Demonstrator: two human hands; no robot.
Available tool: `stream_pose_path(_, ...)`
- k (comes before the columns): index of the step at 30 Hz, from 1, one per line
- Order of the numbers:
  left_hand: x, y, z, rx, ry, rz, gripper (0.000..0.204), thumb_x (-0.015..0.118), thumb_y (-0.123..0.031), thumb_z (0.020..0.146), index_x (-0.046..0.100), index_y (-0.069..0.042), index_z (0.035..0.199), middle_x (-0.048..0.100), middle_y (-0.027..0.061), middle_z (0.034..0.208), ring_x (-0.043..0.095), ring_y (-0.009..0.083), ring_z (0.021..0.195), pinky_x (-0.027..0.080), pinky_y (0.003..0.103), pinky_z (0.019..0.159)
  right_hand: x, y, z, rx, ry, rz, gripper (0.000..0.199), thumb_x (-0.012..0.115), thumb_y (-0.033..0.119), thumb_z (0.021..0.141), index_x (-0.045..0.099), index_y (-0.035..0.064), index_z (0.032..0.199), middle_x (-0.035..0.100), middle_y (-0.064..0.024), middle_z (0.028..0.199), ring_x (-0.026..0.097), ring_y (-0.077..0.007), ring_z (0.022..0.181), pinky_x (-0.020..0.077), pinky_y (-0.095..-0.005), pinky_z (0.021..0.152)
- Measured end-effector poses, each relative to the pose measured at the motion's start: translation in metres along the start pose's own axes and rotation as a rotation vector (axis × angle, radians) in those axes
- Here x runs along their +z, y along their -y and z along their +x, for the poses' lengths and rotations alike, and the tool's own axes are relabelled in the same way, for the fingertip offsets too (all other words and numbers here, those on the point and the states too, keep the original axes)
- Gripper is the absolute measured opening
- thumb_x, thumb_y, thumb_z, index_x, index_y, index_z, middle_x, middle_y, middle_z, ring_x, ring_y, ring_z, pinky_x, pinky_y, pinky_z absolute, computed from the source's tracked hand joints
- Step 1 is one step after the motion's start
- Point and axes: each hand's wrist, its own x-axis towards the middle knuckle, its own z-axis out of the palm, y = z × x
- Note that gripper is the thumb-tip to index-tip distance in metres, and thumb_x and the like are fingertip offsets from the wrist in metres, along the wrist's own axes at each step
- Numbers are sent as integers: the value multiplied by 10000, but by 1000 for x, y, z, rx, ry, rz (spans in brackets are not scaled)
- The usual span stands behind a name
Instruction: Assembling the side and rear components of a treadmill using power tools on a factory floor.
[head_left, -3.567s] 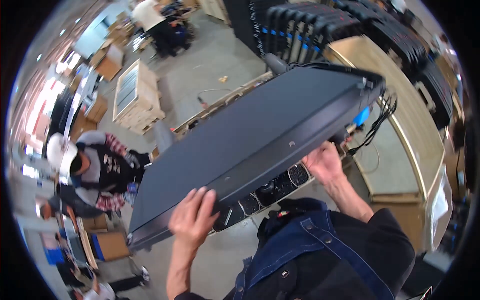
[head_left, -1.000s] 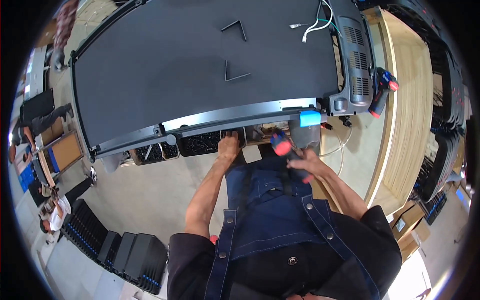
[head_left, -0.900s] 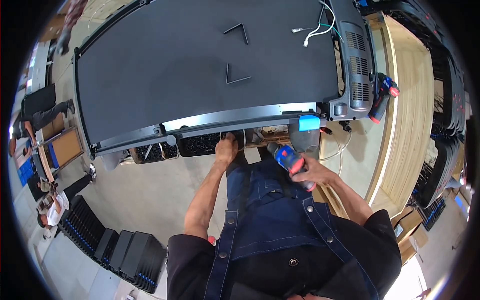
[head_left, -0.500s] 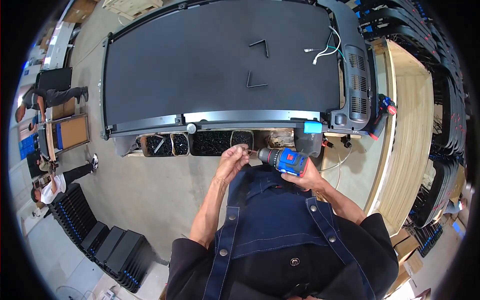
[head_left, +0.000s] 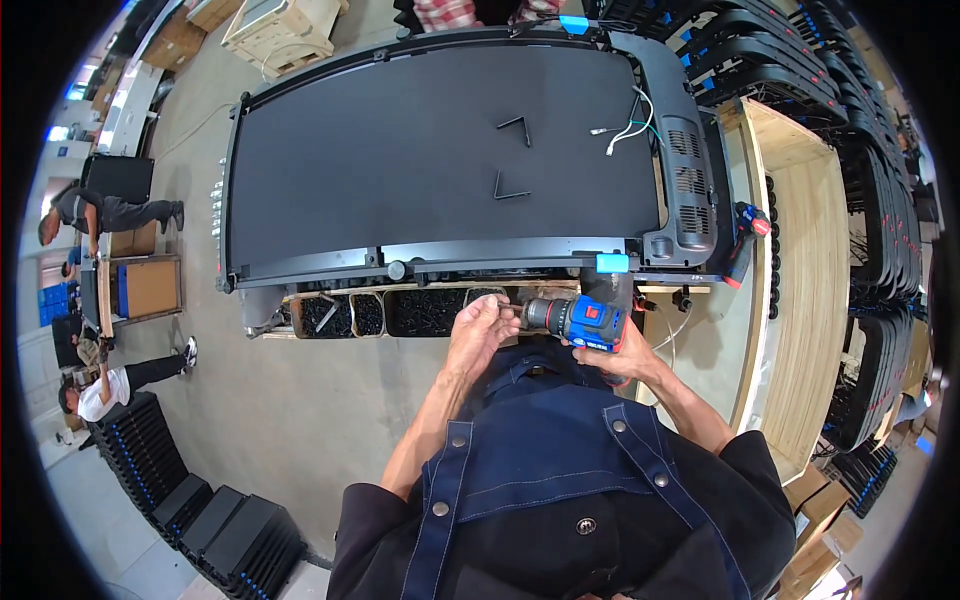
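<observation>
Gripping a blue cordless drill (head_left: 588,322) in front of the chest, the right hand (head_left: 628,358) is closed around its handle; the left hand (head_left: 480,330) pinches its chuck, beside a black treadmill deck (head_left: 400,160).

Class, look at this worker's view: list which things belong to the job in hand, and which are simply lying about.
In the job:
- blue cordless drill, gripped by the right hand
- left hand, its fingers at the drill's nose
- compartments of dark screws
- black treadmill deck

Lying about:
- two black hex keys
- loose white wires
- second drill
- stacked black decks
</observation>
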Motion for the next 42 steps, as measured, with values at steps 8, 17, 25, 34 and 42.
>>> stream_pose_path(8, 41, -5, 14, 336, -74, 484, 357, 508, -342, 1077, 602, 2, 1091, 617, 49, 825, 613, 134, 712, 532, 276, 653, 0, -6, 0, -237, -95, -184, 347, 800, 91, 740, 666, 5, 1048, 715, -55, 859, 645, -147, 757, 552, -324, 760)
stream_pose_path(17, 76, -97, 113, 833, -289, 1442, 426, 692, -261, 916, 581, 0, 1234, 677, 187, 961, 660, 354, 892, 515, 455, 821, -8, 34, -7, -101, -264, 224, 348, 717, 1, 771, 645, 5, 1112, 729, -74, 964, 687, -105, 803, 563, -255, 651)
stream_pose_path(25, 113, -108, 116, 655, -43, 1440, 254, 686, -72, 890, 672, 18, 1127, 720, 103, 825, 690, 173, 724, 550, 329, 677, -37, 18, -24, -128, -364, 359, 418, 673, -74, 781, 609, 0, 1188, 721, -104, 980, 679, -118, 777, 581, -275, 660)
stream_pose_path(34, 117, -32, 65, 569, -340, 1787, 204, 740, -200, 852, 644, -19, 854, 686, 155, 819, 663, 380, 826, 504, 492, 714, -49, -6, -37, -86, -409, 393, 500, 673, -103, 800, 563, 6, 1276, 713, -134, 1024, 701, -160, 823, 616, -323, 695)
stream_pose_path(42, 113, -22, 73, 889, -226, 1922, 163, 704, -122, 863, 575, -24, 847, 600, 137, 873, 590, 349, 815, 493, 472, 710, -45, -14, -39, -94, -365, 440, 506, 667, -108, 797, 557, 0, 1278, 715, -148, 1025, 693, -151, 797, 614, -326, 696)
